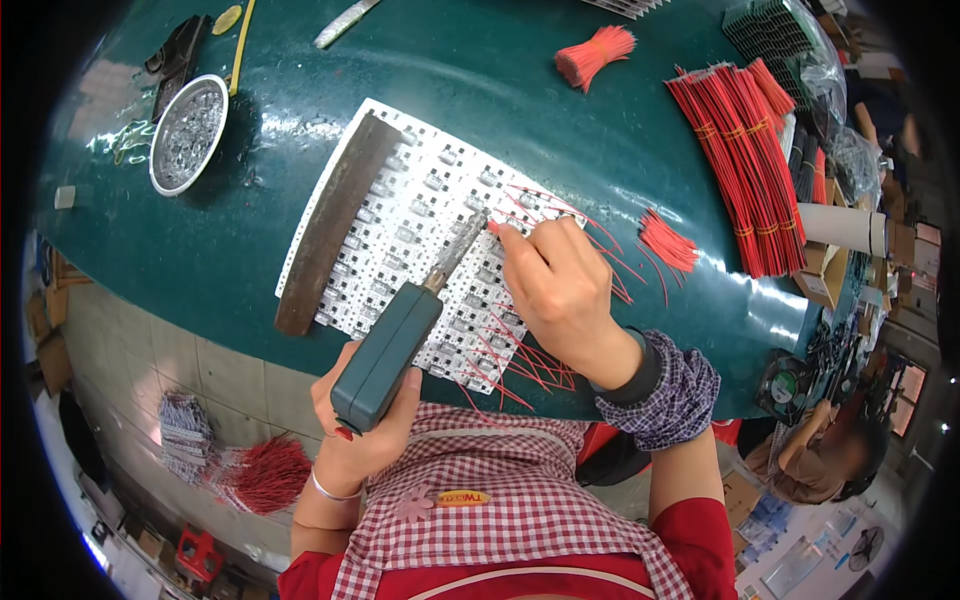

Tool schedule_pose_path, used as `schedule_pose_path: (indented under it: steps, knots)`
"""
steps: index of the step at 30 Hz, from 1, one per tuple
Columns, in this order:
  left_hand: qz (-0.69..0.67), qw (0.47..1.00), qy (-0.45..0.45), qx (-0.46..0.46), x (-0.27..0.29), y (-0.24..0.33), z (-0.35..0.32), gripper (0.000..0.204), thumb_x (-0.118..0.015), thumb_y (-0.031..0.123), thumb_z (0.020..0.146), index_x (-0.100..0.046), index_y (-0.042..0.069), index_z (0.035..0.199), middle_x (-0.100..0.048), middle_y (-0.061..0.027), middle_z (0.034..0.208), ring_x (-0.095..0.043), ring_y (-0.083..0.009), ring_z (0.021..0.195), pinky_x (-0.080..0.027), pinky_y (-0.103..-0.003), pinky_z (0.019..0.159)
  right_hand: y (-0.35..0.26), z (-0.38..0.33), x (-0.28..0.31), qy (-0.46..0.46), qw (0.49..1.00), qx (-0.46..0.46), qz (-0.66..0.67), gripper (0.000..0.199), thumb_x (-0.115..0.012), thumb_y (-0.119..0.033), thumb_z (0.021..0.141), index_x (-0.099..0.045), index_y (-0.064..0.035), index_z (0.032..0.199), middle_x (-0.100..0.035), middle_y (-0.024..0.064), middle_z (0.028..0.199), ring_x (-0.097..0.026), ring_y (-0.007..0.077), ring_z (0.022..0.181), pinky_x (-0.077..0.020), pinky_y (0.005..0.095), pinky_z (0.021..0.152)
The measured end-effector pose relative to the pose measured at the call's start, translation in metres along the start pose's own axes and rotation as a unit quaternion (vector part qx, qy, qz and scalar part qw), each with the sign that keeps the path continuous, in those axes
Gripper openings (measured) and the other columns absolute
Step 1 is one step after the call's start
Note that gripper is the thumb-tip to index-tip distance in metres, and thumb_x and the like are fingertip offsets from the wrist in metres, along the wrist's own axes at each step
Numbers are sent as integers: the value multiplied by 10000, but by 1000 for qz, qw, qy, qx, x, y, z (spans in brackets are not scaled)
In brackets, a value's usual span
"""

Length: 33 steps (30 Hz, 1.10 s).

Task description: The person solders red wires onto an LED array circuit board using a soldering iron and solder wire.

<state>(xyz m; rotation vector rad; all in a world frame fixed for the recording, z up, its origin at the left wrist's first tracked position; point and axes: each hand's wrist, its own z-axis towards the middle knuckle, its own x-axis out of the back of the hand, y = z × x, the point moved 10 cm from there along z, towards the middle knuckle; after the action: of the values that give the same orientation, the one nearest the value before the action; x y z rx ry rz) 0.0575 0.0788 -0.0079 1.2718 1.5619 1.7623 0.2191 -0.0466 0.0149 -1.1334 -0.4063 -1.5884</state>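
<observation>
I've got my left hand [365, 425] gripping the green soldering iron [388, 352], my right hand [562, 285] pinching what looks like a red wire [493, 228] over the white board [425, 165] on the surface [480, 80], its right side seemingly part-wired, its left columns bare.

Two hands [565, 290], one handheld soldering tool [388, 352], one white circuit-board panel [405, 235], one brown bar [340, 225], one shallow round bowl [172, 189], at least two bunches of short red wires [595, 57], and one green desk [400, 60]
</observation>
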Motion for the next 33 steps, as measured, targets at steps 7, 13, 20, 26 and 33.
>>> schedule_pose_path:
  steps: [7,13,20,26,33]
  knots:
    - [7,1000,-4,-4,-2,2,3,175,-753,-64,823,-714,-61,994,-677,-104,885,-640,-150,681,-503,-274,610,2,-1,-1,15,1000,-12,9,232,-786,73,776,-700,25,986,-462,73,730,-508,231,640,-410,380,540]
    - [16,1000,-4,-3,-2,0,2,163,-754,-54,833,-709,-53,990,-668,-104,870,-638,-158,669,-497,-274,607,0,0,-3,2,1000,-11,2,234,-783,61,777,-698,34,993,-474,79,748,-519,237,654,-423,379,548]
    - [42,999,-17,-12,-3,10,7,141,-750,-54,838,-703,-50,970,-650,-94,837,-615,-149,642,-485,-274,594,1,1,-3,-9,1000,-16,5,258,-767,65,755,-701,40,1004,-483,85,762,-533,242,679,-445,381,570]
    - [15,1000,7,-25,0,3,2,142,-747,-66,830,-703,-58,965,-637,-82,818,-589,-130,630,-465,-270,563,1,0,-2,-8,1000,-12,13,295,-762,71,740,-716,40,1030,-482,82,760,-535,241,681,-450,376,570]
    - [11,1000,8,-21,0,6,4,144,-744,-72,825,-711,-59,964,-648,-89,831,-597,-130,633,-469,-267,565,4,-1,-2,-8,999,-22,28,297,-757,84,740,-723,27,1030,-484,76,758,-535,240,681,-447,379,566]
